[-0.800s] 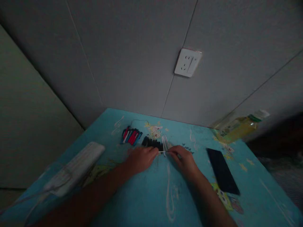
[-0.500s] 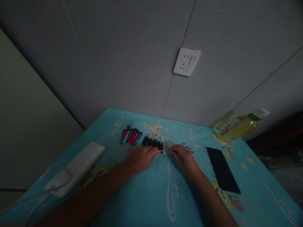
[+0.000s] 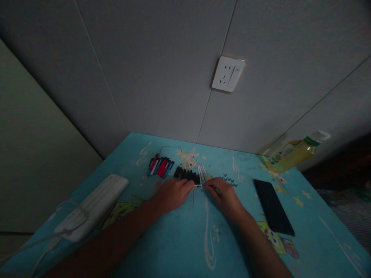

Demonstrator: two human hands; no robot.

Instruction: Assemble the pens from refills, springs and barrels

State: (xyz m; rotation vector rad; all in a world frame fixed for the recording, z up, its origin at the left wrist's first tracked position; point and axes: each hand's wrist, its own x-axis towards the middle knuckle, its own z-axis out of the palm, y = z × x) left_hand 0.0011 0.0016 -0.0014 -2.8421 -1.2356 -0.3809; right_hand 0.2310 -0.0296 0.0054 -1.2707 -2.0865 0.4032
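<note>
My left hand (image 3: 174, 195) pinches a thin white pen refill (image 3: 198, 185) that points to the right. Its far end meets the fingertips of my right hand (image 3: 222, 193), which are pressed together; whatever is between them is too small to make out. Just behind the hands lies a row of short black tubes (image 3: 187, 174), like pen grips. Several thin white refills (image 3: 202, 173) lie side by side to their right. Farther left is a group of red, white and blue pen barrels (image 3: 160, 166). Small dark blue pieces (image 3: 230, 180) are laid out beyond my right hand.
A white power strip (image 3: 92, 206) with plugged-in cables lies at the left. On the right are a dark flat phone-like slab (image 3: 273, 206) and a bottle of yellow liquid (image 3: 292, 154). The patterned blue table (image 3: 179, 247) meets a grey wall with a socket (image 3: 228, 74).
My right hand has shifted slightly left, closing the gap to the refill's end. My left hand stays almost in place with the refill.
</note>
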